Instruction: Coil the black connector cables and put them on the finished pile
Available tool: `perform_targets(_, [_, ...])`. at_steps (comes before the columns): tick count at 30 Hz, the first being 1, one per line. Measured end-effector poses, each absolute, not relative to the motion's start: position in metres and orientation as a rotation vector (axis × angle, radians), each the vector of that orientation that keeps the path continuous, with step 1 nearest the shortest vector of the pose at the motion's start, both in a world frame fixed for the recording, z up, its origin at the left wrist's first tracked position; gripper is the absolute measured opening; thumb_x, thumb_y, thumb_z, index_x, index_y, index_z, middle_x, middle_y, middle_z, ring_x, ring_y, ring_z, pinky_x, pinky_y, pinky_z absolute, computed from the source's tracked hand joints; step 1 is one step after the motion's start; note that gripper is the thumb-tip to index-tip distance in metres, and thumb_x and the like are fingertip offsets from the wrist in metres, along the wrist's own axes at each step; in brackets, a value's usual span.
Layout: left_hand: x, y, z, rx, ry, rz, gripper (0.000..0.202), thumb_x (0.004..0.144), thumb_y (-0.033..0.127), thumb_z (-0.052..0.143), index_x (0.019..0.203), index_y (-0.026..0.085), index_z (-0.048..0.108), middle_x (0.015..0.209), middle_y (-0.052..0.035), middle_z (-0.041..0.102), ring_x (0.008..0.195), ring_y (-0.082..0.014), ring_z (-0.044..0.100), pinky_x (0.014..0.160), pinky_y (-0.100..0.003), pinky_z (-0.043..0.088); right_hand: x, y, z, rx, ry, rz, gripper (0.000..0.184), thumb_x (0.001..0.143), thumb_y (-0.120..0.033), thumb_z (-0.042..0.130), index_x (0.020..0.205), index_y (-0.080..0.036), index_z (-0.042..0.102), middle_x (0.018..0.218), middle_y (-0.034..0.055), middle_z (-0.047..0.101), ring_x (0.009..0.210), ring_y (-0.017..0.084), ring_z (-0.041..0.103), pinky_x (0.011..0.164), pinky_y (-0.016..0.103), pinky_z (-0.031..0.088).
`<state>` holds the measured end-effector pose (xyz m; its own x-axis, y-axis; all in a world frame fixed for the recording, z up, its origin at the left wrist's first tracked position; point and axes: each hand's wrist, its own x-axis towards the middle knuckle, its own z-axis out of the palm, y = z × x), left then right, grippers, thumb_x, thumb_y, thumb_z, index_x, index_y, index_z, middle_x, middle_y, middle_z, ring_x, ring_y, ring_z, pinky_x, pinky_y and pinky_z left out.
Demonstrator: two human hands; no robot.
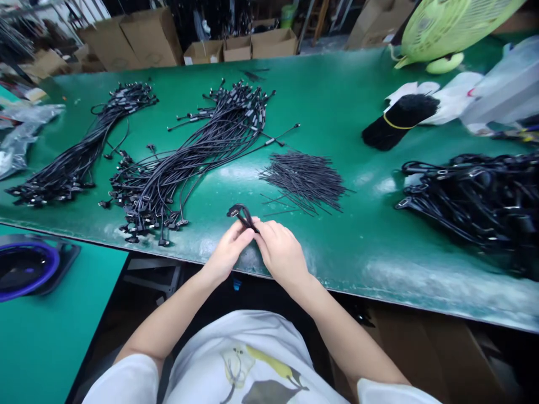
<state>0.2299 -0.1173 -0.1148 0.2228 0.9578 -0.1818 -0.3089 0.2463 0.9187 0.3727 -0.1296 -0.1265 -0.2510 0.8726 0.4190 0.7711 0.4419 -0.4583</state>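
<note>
Folded cable: a black cable [241,213] bent into a small loop, at the near edge of the green surface [337,95]; whether it touches the surface is hard to tell.
Hands: left hand [231,247] and right hand [281,249] meet with fingers closed on the cable, pinching it between them.
Handling: probably light and bendy, springy enough to uncoil if let go; the plugs look stiffer.
Best hold: likely the gathered middle, clear of the plug ends.
Thin black strips: a loose pile [307,180] just beyond the right hand.
Loose cables: a large bundle [206,146] beyond the left hand, another [95,140] further left.
Right side: a heap of looped cables [475,207].
</note>
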Motion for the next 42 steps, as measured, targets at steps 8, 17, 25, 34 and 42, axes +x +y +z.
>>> perform_targets(8, [0.233, -0.098, -0.096, 0.463, 0.840, 1.343, 0.034, 0.092, 0.050, 0.054, 0.079, 0.018, 0.057, 0.084, -0.0014, 0.070, 0.078, -0.0117, 0.069, 0.090, -0.030, 0.051, 0.357, -0.135, -0.136, -1.010, -1.304, 1.578, 0.020, 0.085, -0.037, 0.064, 0.096, -0.020, 0.059, 0.084, 0.0002, 0.055, 0.075, 0.013, 0.053, 0.070, 0.026, 0.047])
perform_targets(17, [0.230, -0.085, -0.087, 0.129, 0.706, 1.358, 0.036, 0.102, 0.034, 0.038, 0.078, 0.013, 0.055, 0.053, 0.0107, 0.033, 0.037, 0.0006, 0.032, 0.062, -0.015, 0.049, 0.332, -0.140, -0.139, -0.721, -0.983, 1.802, 0.034, 0.070, -0.037, 0.080, 0.085, -0.021, 0.054, 0.086, -0.0017, 0.044, 0.074, 0.010, 0.045, 0.068, 0.022, 0.043])
perform_targets(25, [0.222, -0.064, -0.089, -0.049, 0.734, 1.307, 0.028, 0.102, 0.020, 0.038, 0.084, 0.011, 0.058, 0.064, 0.0049, 0.050, 0.052, -0.0019, 0.054, 0.078, -0.021, 0.054, 0.331, -0.139, -0.144, -0.824, -0.934, 1.763, 0.035, 0.069, -0.034, 0.081, 0.084, -0.021, 0.052, 0.078, -0.0038, 0.048, 0.067, 0.009, 0.052, 0.066, 0.024, 0.046])
perform_targets(34, [0.201, -0.066, -0.112, 0.510, 0.952, 1.374, 0.021, 0.088, 0.032, 0.066, 0.099, 0.014, 0.060, 0.073, 0.0018, 0.065, 0.062, -0.0083, 0.065, 0.085, -0.030, 0.053, 0.339, -0.147, -0.131, -0.877, -0.998, 1.803, 0.037, 0.070, -0.031, 0.079, 0.089, -0.021, 0.049, 0.066, -0.0061, 0.057, 0.060, 0.010, 0.062, 0.062, 0.023, 0.048])
perform_targets(42, [0.138, -0.096, -0.079, 1.415, 0.909, 0.551, 0.034, 0.088, 0.042, 0.063, 0.110, 0.016, 0.066, 0.107, -0.0103, 0.070, 0.099, -0.0200, 0.065, 0.086, -0.029, 0.050, 0.402, -0.161, -0.116, -0.656, -1.172, 2.103, 0.043, 0.070, -0.044, 0.082, 0.084, -0.018, 0.051, 0.073, -0.0044, 0.052, 0.056, 0.008, 0.058, 0.054, 0.022, 0.044])
